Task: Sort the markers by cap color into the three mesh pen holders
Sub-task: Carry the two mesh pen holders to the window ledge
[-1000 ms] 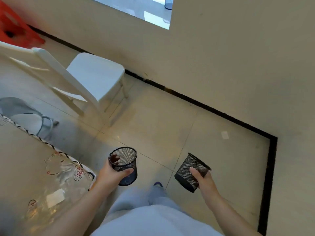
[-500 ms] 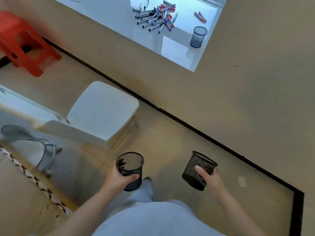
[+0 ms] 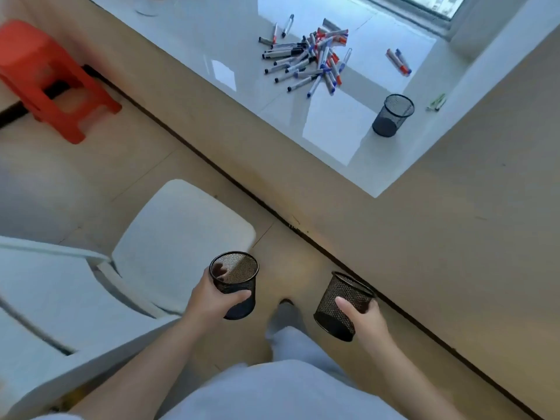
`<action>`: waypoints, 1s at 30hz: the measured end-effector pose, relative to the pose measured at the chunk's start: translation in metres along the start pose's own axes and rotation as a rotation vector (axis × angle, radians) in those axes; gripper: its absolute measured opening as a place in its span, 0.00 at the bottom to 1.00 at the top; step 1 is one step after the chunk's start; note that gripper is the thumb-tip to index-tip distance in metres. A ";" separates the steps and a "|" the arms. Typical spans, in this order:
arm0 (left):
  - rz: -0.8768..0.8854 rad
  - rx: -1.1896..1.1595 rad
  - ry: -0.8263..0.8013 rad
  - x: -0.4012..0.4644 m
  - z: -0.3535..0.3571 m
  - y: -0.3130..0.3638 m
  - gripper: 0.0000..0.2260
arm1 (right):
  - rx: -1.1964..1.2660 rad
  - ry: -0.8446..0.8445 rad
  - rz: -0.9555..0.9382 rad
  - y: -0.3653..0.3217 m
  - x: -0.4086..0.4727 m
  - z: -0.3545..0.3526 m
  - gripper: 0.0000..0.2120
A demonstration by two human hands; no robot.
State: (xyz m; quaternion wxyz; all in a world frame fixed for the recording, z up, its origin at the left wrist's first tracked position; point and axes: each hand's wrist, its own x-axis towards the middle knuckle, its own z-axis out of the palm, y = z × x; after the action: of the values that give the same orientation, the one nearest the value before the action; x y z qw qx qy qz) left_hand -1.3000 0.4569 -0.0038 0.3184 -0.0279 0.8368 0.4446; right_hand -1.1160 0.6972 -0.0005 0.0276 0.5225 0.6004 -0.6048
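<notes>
Trouble, as I judge it, lies mostly in the carry. The left hand (image 3: 212,301) has its grip curled round one empty mesh holder (image 3: 235,283), thumb across the near wall; the right hand (image 3: 362,316) grips a second mesh holder (image 3: 341,307) that leans away from the body, mouth tipped outward. Neither holds a marker yet. The light, open mesh gives fingers little to bite on, so a loose grip could let a holder slip and roll across the floor.

The third holder (image 3: 392,115) stands upright on the white table (image 3: 194,43), and everything else is best placed from it. The pile of markers (image 3: 309,60) lies on the table beyond it and to its left, well apart, with red, blue and black caps crossing one another. A pair of stray markers (image 3: 398,60) lies beyond it, and something green (image 3: 436,101) sits just to its right by the wall. Set down carelessly near the table edge, a holder might tip, and the glossy top would let round markers roll. Crossed caps could also be misread by colour.

Nearer than the third holder, past the table's edge, run beige floor tiles (image 3: 151,165) and a dark baseboard strip. A white chair (image 3: 178,241) stands below and left of it, and a red stool (image 3: 45,77) far to its left.
</notes>
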 end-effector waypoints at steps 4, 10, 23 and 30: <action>-0.041 -0.088 0.068 0.039 -0.002 0.032 0.31 | -0.153 -0.070 -0.022 -0.061 0.052 0.011 0.27; -0.034 -0.095 0.062 0.110 -0.014 0.068 0.31 | -0.216 -0.053 -0.055 -0.140 0.118 0.042 0.29; -0.003 -0.057 0.061 0.236 -0.002 0.183 0.28 | -0.128 -0.081 -0.124 -0.263 0.231 0.053 0.26; 0.009 -0.116 0.115 0.270 0.034 0.240 0.28 | -0.167 -0.111 -0.102 -0.318 0.294 0.035 0.31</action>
State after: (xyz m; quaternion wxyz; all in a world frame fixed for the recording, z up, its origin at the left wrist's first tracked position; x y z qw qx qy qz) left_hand -1.5768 0.6914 0.0067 0.2657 -0.0679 0.8266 0.4915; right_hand -1.4804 0.9335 0.0164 0.0735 0.4528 0.6722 -0.5812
